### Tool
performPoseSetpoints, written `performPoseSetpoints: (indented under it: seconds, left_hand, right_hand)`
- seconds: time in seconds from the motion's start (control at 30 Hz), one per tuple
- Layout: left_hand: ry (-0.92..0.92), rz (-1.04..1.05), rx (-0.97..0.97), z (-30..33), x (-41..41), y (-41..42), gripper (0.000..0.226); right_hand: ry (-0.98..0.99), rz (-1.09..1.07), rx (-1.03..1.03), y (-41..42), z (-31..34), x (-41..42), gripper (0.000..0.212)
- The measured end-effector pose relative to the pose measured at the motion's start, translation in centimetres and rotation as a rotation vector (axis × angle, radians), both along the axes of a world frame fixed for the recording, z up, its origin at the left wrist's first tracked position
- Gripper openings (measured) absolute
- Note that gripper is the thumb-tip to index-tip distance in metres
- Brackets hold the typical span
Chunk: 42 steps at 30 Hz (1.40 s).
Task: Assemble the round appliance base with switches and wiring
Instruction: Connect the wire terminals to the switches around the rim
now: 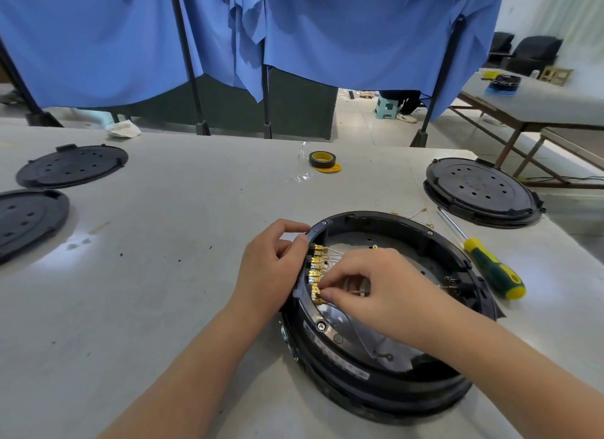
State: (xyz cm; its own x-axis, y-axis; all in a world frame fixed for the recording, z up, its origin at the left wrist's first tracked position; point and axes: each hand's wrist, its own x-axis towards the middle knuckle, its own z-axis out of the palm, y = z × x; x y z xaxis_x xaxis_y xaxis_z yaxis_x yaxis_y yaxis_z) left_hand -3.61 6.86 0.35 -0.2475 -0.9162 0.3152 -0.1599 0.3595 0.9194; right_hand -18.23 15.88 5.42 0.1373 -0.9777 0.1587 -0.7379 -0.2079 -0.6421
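A round black appliance base point(385, 383) lies open side up on the table in front of me. Along its left inner wall runs a row of brass terminals point(316, 268) with thin pale wires point(336, 254) leading inward. My left hand point(271, 268) grips the base's left rim from outside, fingers curled at the rim beside the top terminals. My right hand point(376, 288) reaches into the base and pinches a wire connector at the lowest terminals. A loose wire with a ring lug point(389, 357) lies inside the base.
A green-and-yellow screwdriver point(490, 265) lies right of the base. A closed black base point(480, 190) sits at the far right; two black round covers point(72, 165) point(26, 222) lie at the left. A tape roll point(322, 160) stands mid-table. Loose wires point(415, 216) lie behind the base.
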Motion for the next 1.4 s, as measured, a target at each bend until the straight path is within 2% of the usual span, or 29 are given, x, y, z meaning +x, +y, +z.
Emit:
performPoseSetpoints:
  seconds: [0.27, 1.4]
  left_hand:
    - [-0.027, 0.027, -0.014, -0.21, -0.02, 0.02, 0.021]
    - [-0.072, 0.07, -0.065, 0.02, -0.21, 0.17, 0.023]
  right_hand:
    - [-0.005, -0.027, -0.01, 0.16, -0.09, -0.14, 0.011]
    - [0.035, 0.008, -0.101, -0.06, -0.84, 0.4, 0.009]
